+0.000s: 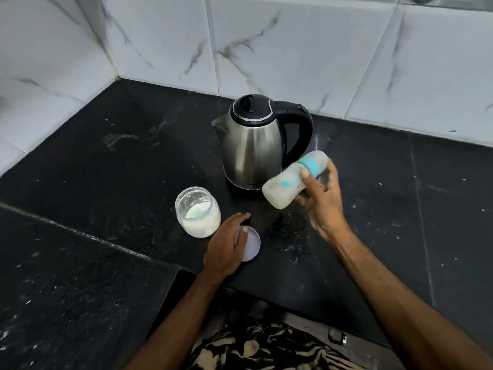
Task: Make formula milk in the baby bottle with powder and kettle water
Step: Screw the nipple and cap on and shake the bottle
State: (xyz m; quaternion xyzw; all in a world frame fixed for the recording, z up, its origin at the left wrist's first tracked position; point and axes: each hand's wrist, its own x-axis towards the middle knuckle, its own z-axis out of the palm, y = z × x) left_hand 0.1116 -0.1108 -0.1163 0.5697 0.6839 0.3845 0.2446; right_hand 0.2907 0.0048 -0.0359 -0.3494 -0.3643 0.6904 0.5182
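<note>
a: what are my hands doing?

b: my right hand grips the baby bottle in the air, thumb curled over its middle, fingers wrapped behind, just in front of the kettle. my left hand rests on a pale lilac lid lying flat on the counter, fingers bent over its edge.

a: how does the bottle look?

b: cloudy, frosted plastic, rounded and cylindrical, with a teal collar under a translucent cap. a small teal mark shows on its side; the inside looks filmy and whitish.

a: which way does it point?

b: its long axis is tilted, nearly lying over. the capped end points up and to the right, away from me; the base points down and left, toward the jar.

a: and around it?

b: the jar is clear glass, squat and round, open, partly filled with white powder, just left of the lid. the kettle is brushed steel with a black lid and black handle, spout to the left. all sit on a black speckled stone counter, against white marbled wall tiles.
</note>
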